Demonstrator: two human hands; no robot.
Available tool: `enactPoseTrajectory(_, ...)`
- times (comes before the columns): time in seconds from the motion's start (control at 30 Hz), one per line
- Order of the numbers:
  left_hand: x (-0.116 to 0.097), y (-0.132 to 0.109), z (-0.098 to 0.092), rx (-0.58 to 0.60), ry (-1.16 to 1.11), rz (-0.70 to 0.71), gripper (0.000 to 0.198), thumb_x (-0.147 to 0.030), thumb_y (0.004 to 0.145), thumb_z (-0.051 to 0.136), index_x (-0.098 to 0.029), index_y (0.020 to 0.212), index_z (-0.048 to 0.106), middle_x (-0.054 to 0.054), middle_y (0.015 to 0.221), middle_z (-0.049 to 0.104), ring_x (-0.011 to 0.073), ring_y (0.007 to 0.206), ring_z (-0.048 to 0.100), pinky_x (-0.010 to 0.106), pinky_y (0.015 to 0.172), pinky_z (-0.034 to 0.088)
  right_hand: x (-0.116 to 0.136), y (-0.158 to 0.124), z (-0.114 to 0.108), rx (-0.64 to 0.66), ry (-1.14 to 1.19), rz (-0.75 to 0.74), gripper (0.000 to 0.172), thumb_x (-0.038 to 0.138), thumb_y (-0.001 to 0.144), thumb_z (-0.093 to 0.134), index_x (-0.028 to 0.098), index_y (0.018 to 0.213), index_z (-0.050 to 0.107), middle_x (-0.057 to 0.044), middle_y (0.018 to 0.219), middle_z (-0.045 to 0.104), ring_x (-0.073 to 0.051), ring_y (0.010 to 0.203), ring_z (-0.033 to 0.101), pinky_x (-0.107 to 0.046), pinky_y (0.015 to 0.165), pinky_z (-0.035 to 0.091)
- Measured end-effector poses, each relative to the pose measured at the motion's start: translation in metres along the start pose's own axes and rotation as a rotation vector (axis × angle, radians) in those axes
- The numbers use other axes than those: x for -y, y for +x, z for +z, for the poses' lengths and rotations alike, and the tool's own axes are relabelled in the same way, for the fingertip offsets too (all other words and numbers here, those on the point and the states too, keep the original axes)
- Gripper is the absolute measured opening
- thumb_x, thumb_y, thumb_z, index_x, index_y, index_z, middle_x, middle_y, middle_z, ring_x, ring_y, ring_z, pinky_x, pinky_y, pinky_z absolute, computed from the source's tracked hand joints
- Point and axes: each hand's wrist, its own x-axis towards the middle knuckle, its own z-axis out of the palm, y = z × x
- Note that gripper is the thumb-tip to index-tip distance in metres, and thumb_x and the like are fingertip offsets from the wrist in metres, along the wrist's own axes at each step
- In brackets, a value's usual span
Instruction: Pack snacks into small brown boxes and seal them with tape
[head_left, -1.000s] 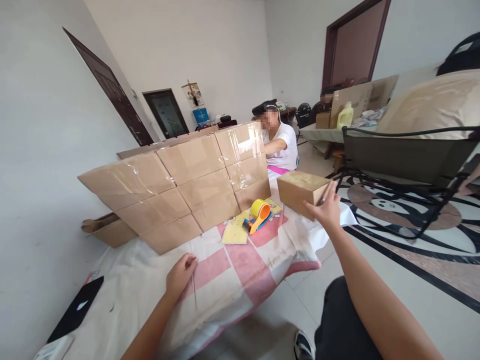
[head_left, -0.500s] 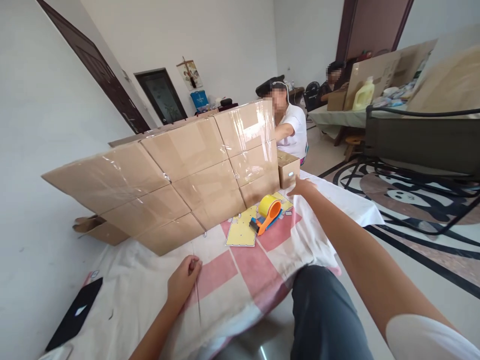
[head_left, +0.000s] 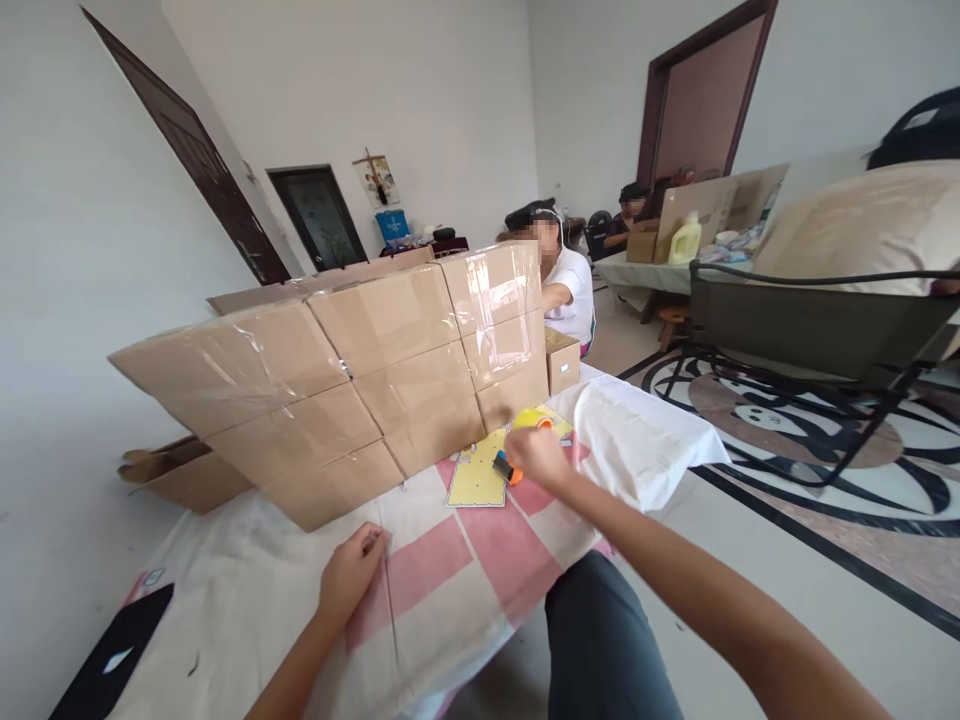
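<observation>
My right hand (head_left: 538, 456) is closed over an orange tape dispenser (head_left: 517, 477) with a yellow roll of tape (head_left: 530, 417), hiding most of its handle. Under the dispenser lies a yellow patterned sheet (head_left: 478, 485) with small dark marks. My left hand (head_left: 352, 570) rests on the pink and white tablecloth (head_left: 435, 565) with its fingers curled. Whether anything is inside it does not show. Just beyond both hands stands a wall of cardboard boxes (head_left: 409, 405), with shiny clear tape across the upper ones.
A small cardboard box (head_left: 563, 368) stands right of the wall, by a person in a white shirt (head_left: 576, 290). An open carton (head_left: 195, 478) sits at the left. A black flat object (head_left: 112, 655) lies near left. A folding chair (head_left: 810, 320) is at right; another person (head_left: 628, 220) sits behind.
My right hand has come back from beside the small box and closed over the tape dispenser. My left hand stays curled on the cloth. The view has turned slightly to the right.
</observation>
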Motion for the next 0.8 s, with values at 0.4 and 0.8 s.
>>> enactPoseTrajectory(0.4, 0.113, 0.101, -0.172, -0.609, 0.061, -0.2, 0.067, -0.027, 0.088, 0.057, -0.012, 0.149, 0.032, 0.022, 0.159, 0.036, 0.0334, 0.145, 0.041, 0.05, 0.118, 0.038, 0.088, -0.066, 0.107, 0.176, -0.042, -0.542, 0.037, 0.023, 0.098, 0.042, 0.017, 0.073, 0.068, -0.007, 0.074, 0.072, -0.017, 0.067, 0.063, -0.03, 0.064, 0.029)
enactPoseTrajectory(0.8, 0.142, 0.212, -0.2, -0.394, 0.072, -0.149, 0.035, -0.027, 0.072, 0.084, -0.016, 0.102, 0.069, 0.017, 0.143, 0.057, 0.0379, 0.119, 0.062, 0.059, 0.1, 0.051, 0.085, -0.064, 0.12, 0.137, 0.052, -0.568, 0.034, 0.021, 0.093, 0.045, 0.018, 0.062, 0.059, -0.005, 0.063, 0.063, -0.015, 0.056, 0.055, -0.033, 0.059, 0.023)
